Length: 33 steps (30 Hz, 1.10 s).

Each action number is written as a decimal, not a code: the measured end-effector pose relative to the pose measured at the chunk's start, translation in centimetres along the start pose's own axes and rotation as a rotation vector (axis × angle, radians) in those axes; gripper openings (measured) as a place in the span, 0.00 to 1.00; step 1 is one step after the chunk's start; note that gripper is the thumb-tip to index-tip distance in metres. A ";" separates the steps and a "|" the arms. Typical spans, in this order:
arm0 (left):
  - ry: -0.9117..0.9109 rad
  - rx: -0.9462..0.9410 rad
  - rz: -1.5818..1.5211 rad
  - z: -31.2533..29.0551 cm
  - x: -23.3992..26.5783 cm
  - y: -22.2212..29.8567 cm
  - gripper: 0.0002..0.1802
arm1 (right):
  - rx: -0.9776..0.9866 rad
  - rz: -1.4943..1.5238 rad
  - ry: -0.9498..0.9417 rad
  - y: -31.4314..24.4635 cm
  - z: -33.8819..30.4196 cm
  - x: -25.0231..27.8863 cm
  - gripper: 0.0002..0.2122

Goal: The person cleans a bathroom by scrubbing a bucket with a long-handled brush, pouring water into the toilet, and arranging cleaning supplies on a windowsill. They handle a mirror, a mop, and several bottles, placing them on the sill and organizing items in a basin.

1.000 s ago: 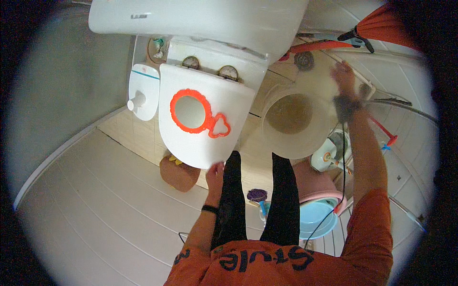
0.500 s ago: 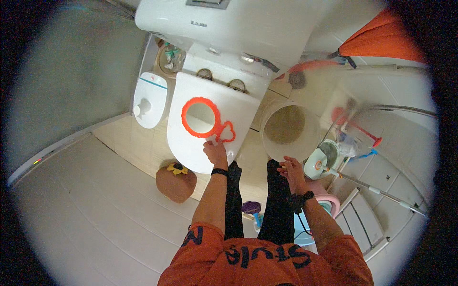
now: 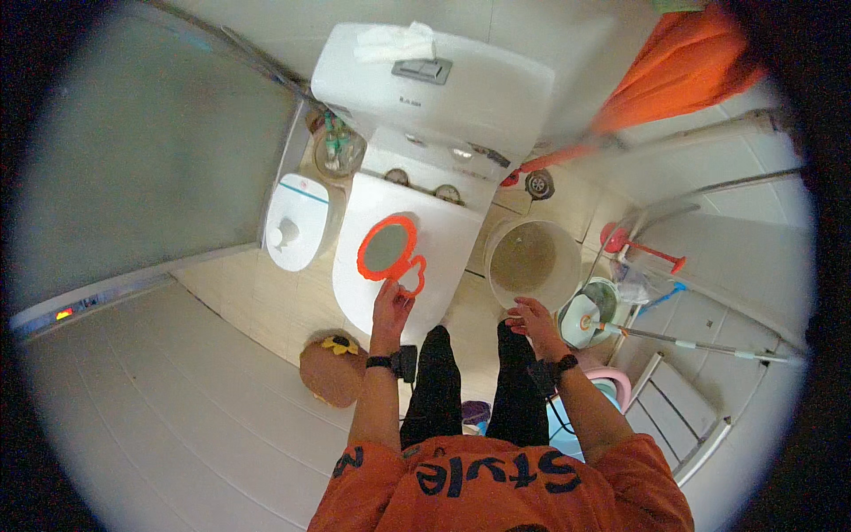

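Bathroom floor is pretty crowded, with a pale bucket just beside the toilet, and the red-framed mirror is over the closed lid, looking slightly tilted. Left hand has its fingers pinched on the mirror's handle end, while the right hand sits near the bucket, fingers loosely apart, nothing visible in them. I'd go firm on that pinch and steady the frame with the free hand, since smooth plastic probably twists easily.
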<state>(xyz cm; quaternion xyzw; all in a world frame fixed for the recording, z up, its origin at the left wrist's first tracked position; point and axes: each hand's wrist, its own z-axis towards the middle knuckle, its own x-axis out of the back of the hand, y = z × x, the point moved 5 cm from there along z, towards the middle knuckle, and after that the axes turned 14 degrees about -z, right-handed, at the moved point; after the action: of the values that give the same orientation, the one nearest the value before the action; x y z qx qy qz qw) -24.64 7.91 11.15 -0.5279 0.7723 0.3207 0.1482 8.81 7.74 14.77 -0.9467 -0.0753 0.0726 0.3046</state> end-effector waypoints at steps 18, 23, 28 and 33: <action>-1.327 -0.349 1.634 -27.3 -26.1 -2.0 0.10 | 0.397 0.499 0.172 -9.6 -26.6 -0.9 0.19; -1.576 -0.461 1.526 -34.8 -32.5 -8.3 0.09 | 0.584 0.689 0.254 -8.1 -35.8 3.7 0.19; -1.909 -0.659 1.311 -45.2 -40.3 -19.2 0.17 | 0.601 0.545 0.787 -6.4 -50.2 12.6 0.21; -1.780 -0.392 1.026 -52.6 -43.1 -28.5 0.15 | 0.897 0.139 1.737 -6.4 -74.6 22.5 0.19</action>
<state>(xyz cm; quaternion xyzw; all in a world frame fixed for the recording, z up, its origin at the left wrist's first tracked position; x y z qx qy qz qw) 24.28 -2.08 65.40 0.2755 0.4499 0.7377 0.4212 43.90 -25.17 76.41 -0.4694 0.2654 -0.6097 0.5809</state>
